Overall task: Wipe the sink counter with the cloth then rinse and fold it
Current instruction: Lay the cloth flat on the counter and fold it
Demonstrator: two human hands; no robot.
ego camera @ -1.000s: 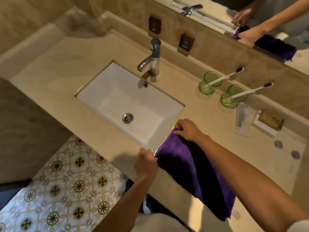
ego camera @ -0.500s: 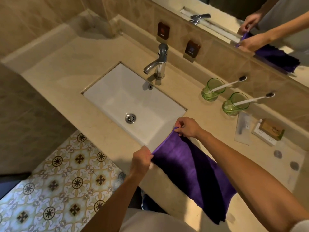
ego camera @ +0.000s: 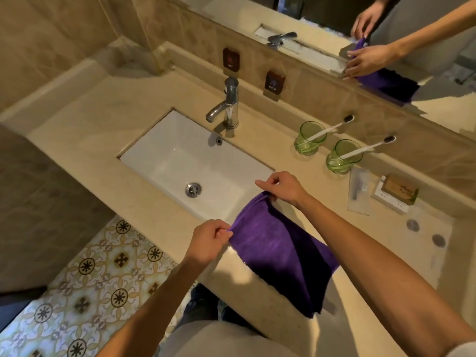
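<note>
Marble counter (ego camera: 85,140), beige, carries a white undermount sink (ego camera: 180,161). Both hands' fingers pinch the purple cloth (ego camera: 283,253) by its corners, draping it over the counter's front edge beside the sink; patterned floor tiles (ego camera: 85,292) below.

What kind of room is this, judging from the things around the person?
Most likely a bathroom: a white sink with a chrome tap set in a stone counter, and two green cups holding toothbrushes.

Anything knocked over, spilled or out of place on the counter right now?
Nothing stands out. Both green cups stand upright, each holding a toothbrush. The left hand and right hand pinch corners of the purple cloth, whose far end drapes over the counter edge.
</note>
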